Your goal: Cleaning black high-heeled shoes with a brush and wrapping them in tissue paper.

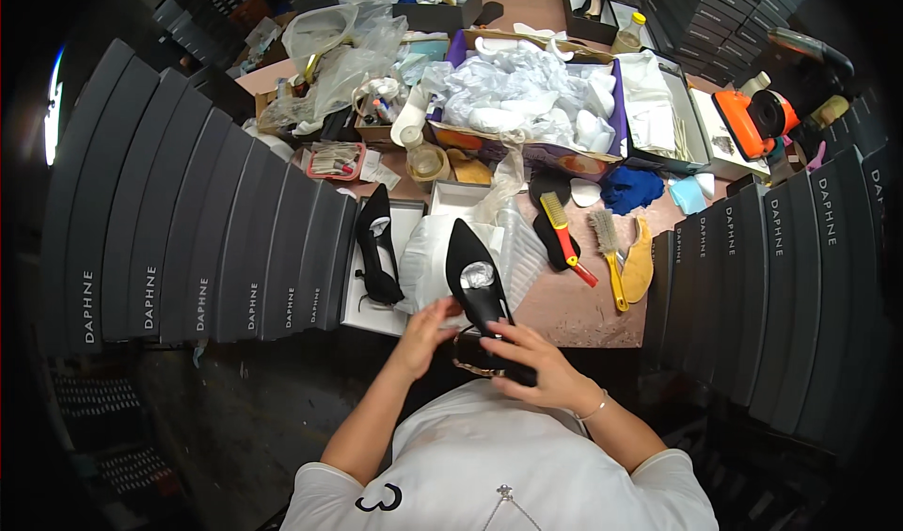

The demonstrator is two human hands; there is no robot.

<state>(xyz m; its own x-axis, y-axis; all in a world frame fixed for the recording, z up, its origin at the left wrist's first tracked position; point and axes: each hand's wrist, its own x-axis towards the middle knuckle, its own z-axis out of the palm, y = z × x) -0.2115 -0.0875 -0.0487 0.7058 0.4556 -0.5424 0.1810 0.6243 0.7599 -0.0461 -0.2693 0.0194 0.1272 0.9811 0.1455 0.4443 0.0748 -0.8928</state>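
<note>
A black pointed high-heeled shoe (462, 249) is in front of me, toe pointing away, with silvery-white crumpled stuffing inside. My right hand (538, 364) grips it around the heel end, over a dark strap. My left hand (423, 338) is at the shoe's left side, fingers apart; whether the fingertips touch it I cannot tell. Just ahead, a matching black shoe (376, 258) lies in an open white-lined shoe box (408, 221). White wrapping paper (428, 258) spreads from this box to beneath the shoe in my hand.
Stacked dark grey shoe boxes rise at left (179, 239) and right (790, 277). On the tabletop (583, 319) lie a red-and-yellow brush (567, 237) and a yellow-handled brush (609, 258). Behind stands a purple box (616, 122) of crumpled paper; an orange device (743, 122) sits farther right.
</note>
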